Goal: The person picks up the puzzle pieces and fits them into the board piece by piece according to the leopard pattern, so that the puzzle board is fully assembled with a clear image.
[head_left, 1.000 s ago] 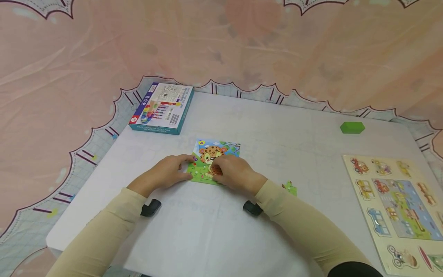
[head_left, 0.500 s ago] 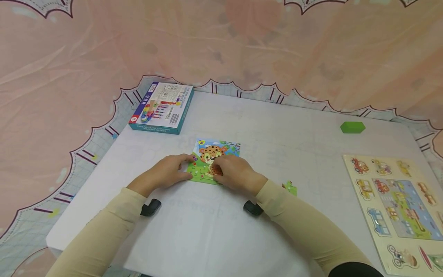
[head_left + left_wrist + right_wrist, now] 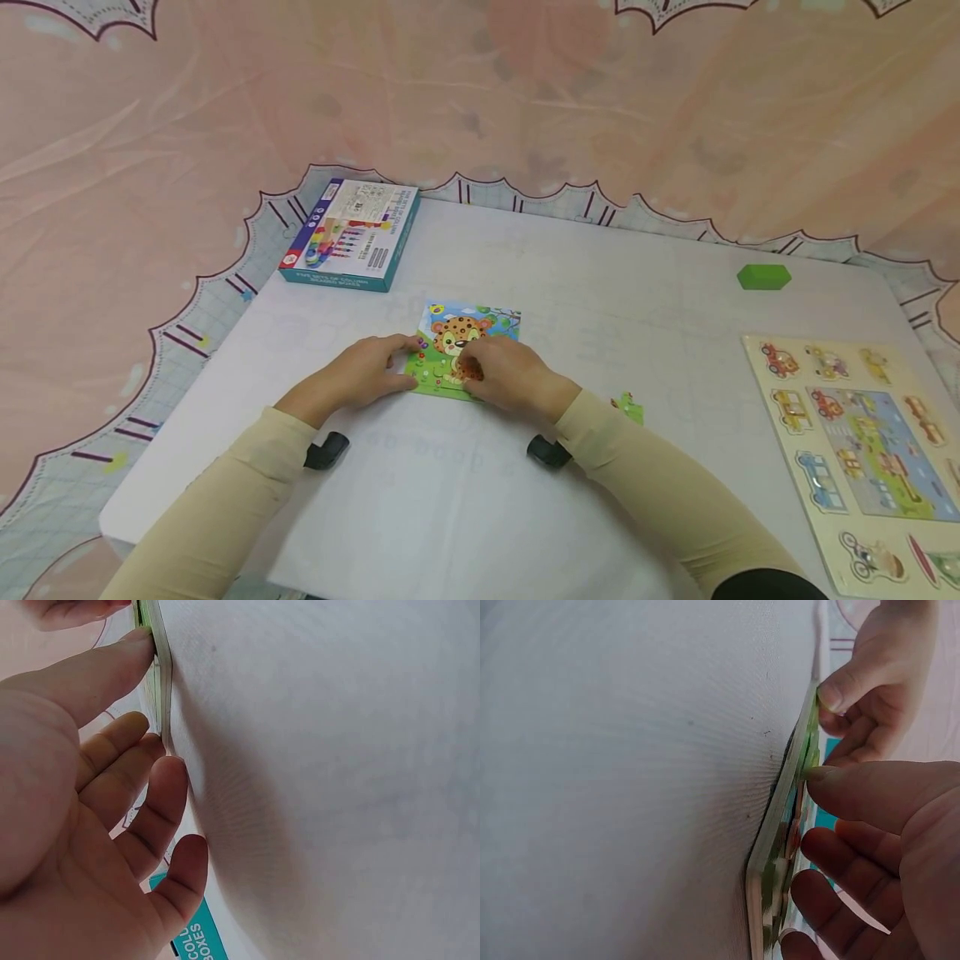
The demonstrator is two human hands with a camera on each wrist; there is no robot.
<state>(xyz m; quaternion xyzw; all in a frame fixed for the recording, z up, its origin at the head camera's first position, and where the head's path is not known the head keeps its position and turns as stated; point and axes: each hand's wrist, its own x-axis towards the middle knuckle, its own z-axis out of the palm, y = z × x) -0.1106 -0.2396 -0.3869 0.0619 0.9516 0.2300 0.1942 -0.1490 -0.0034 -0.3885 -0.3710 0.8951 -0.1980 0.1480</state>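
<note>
In the head view a jigsaw puzzle [image 3: 435, 377] with a cartoon leopard on green grass lies flat on the white table. My left hand [image 3: 358, 372] rests at its left side, thumb on the near corner and forefinger farther up that edge. The left wrist view shows that thumb [image 3: 124, 664] laid straight on the puzzle's edge, the other fingers loose. Over the lower right part, my right hand [image 3: 513, 375] pinches a puzzle piece [image 3: 470, 367] between thumb and fingers and covers much of that side. A loose green piece [image 3: 630, 407] lies right of the right wrist.
A flat teal-sided box [image 3: 356, 233] lies at the back left. Far right are a green block [image 3: 763, 277] and a wooden puzzle board [image 3: 780, 492] with vehicle pictures. A patterned pink cloth [image 3: 480, 100] hangs behind the table.
</note>
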